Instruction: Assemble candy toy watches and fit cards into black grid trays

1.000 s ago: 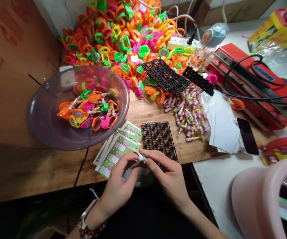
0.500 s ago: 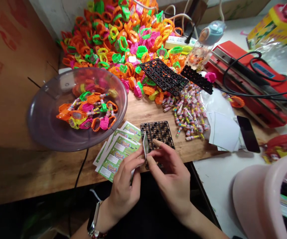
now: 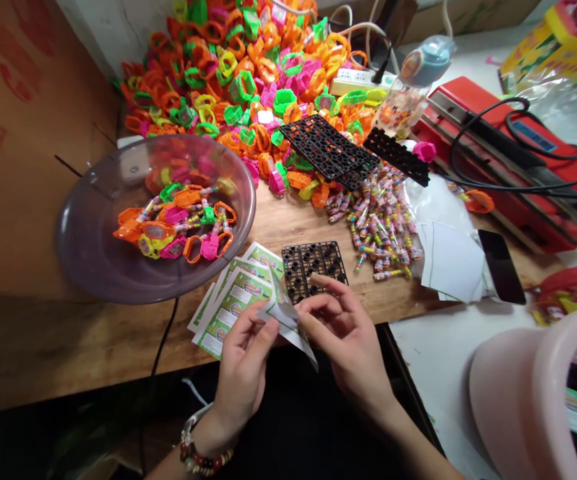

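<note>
A sheet of stickers [image 3: 288,321], its pale back partly turned up, is held between my two hands over the table's front edge. My left hand [image 3: 246,357] pinches its left side between thumb and fingers. On the other side, my right hand [image 3: 346,337] grips the right part with thumb and forefinger, the other fingers loosely curled. Beyond the sheet lies a black plastic grid tray [image 3: 316,263] with round sockets, its near end hidden by the sheet and fingers. More green printed sticker sheets [image 3: 228,310] are fanned on the wood left of my hands.
A clear purple basin [image 3: 83,267] holds toy watches joined to candy tubes. Behind it rises a heap of bright toy watches [image 3: 248,87]. Candy tubes [image 3: 383,220], white paper [image 3: 451,260], a phone [image 3: 501,267] and a red sealer [image 3: 523,167] lie right; a pink bucket [image 3: 506,387] stands nearest.
The sheet, seen nearly edge-on before, is now tilted and spread with its pale back showing. My left wrist has rolled, turning the bracelet upward and the watch out of sight.
</note>
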Demonstrator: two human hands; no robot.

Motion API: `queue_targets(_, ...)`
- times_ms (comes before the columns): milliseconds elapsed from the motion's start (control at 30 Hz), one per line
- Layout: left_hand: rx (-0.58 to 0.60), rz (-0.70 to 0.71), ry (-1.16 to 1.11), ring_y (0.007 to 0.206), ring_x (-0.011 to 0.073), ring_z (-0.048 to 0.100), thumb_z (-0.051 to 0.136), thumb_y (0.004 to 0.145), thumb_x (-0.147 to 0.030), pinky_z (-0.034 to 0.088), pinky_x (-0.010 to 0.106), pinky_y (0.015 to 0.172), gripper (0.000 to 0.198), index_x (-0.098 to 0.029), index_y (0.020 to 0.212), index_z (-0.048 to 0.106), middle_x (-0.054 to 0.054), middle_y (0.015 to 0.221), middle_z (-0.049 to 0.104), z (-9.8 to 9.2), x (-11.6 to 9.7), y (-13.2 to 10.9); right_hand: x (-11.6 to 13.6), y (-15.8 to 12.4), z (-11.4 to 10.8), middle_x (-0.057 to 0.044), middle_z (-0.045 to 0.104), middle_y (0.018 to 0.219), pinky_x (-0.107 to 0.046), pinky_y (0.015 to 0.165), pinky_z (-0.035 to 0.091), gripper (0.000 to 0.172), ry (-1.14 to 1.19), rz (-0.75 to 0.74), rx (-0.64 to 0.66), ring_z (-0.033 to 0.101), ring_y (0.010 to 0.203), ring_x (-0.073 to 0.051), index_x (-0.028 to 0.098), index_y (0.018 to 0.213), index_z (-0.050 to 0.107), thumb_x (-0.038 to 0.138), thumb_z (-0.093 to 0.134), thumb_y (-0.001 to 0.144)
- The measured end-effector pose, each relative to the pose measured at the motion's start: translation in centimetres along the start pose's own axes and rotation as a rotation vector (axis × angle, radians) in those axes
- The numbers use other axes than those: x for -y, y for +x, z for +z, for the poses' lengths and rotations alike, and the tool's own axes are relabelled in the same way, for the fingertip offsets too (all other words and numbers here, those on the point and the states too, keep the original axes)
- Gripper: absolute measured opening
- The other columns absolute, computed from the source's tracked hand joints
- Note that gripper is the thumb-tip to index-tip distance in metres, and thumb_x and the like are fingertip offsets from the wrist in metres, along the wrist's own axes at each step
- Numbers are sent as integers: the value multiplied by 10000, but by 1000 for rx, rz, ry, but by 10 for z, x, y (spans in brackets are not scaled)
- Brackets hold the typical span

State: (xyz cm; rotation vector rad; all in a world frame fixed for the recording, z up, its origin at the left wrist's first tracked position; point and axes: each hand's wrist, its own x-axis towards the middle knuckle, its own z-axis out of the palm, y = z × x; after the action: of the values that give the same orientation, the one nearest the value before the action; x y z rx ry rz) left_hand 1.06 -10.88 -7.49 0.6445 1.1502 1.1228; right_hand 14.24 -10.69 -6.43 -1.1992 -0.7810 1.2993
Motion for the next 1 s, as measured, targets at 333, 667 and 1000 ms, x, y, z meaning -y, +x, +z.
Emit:
queue_targets(333,131,396,521,985,147,607,619,851,-192,479,212,834,81,-216,809,684,27,1072,631,-2,-13,1,5,3,1,34,673,842,-308,887,492,539,-38,1,-79,638,849,-131,287,1226,532,249,762,740)
queue_targets(667,-142,23,-89,619,120,558,734,697,-346,464,212,573,251,-179,674,549,-10,671,605,-3,-1,4,2,30,-26,39,633,837,-194,674,497,441,425,324,-338,595,735,-87,214,998,631,269,806,596)
queue_targets(1000,-478,446,1325,894,315,607,591,826,-390,464,422,790,294,-139,964,654,161,930,647,-44,-12,43,-4,14,-31,-7,599,894,-291,752,531,482,-455,-503,-638,609,782,-138,255,1234,524,198,699,789)
